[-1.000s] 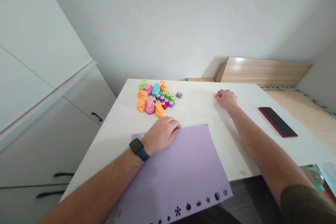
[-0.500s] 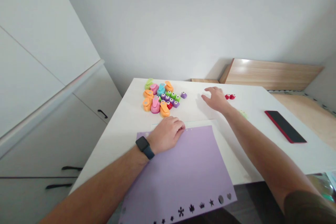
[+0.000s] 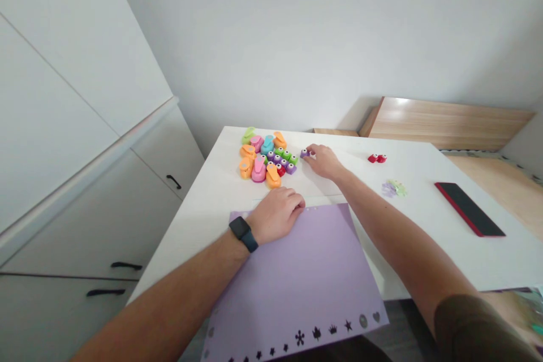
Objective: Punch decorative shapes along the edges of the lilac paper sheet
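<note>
A right hand (image 3: 324, 161) gripped a small purple craft punch (image 3: 304, 153) between its fingers (image 3: 313, 151), just beside a cluster of colorful punches (image 3: 267, 158) on a white tabletop (image 3: 424, 249), while an open left hand (image 3: 275, 215) rested on a punched lilac paper sheet (image 3: 297, 283).

One left hand (image 3: 275, 216), one right hand (image 3: 323, 162), one phone (image 3: 469, 209), one paper sheet (image 3: 297, 288), about twenty craft punches (image 3: 258, 172).
</note>
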`<act>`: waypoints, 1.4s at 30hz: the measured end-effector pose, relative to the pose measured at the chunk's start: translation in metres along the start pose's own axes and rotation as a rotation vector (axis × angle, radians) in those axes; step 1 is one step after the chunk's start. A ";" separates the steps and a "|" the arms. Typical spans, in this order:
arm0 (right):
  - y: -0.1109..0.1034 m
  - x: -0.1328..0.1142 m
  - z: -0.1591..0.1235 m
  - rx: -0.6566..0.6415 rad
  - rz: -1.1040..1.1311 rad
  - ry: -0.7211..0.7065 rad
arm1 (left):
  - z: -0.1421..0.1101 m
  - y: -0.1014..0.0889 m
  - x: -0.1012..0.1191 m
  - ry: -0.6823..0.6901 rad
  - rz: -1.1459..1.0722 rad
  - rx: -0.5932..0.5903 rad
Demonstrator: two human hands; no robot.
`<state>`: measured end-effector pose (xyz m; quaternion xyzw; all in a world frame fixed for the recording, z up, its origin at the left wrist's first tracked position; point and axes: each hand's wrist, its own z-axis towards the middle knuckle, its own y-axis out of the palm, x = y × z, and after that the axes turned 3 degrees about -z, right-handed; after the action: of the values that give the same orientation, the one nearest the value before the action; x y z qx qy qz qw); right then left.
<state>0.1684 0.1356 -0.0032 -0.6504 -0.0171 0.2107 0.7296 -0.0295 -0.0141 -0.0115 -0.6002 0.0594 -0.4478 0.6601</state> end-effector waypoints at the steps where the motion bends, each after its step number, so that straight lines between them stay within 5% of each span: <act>1: -0.003 0.002 -0.006 -0.001 0.044 -0.009 | 0.000 0.000 0.000 0.004 0.000 0.002; 7: -0.034 0.017 -0.059 -0.209 0.882 -0.042 | 0.000 0.001 0.000 0.015 0.008 0.002; 14: -0.066 0.020 -0.109 -0.414 1.344 0.017 | 0.001 0.003 0.000 0.019 0.010 -0.009; 20: -0.053 0.027 -0.117 -0.403 1.142 -0.069 | 0.002 0.004 -0.001 0.012 -0.003 -0.008; 27: -0.057 0.030 -0.118 -0.425 0.599 -0.241 | 0.003 0.005 0.000 0.013 -0.003 0.015; 42: -0.057 0.024 -0.124 -0.512 0.447 -0.362 | 0.003 0.003 0.002 0.012 -0.010 0.028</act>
<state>0.2437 0.0235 0.0265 -0.7516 -0.0555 0.4647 0.4648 -0.0252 -0.0136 -0.0120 -0.5886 0.0541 -0.4553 0.6658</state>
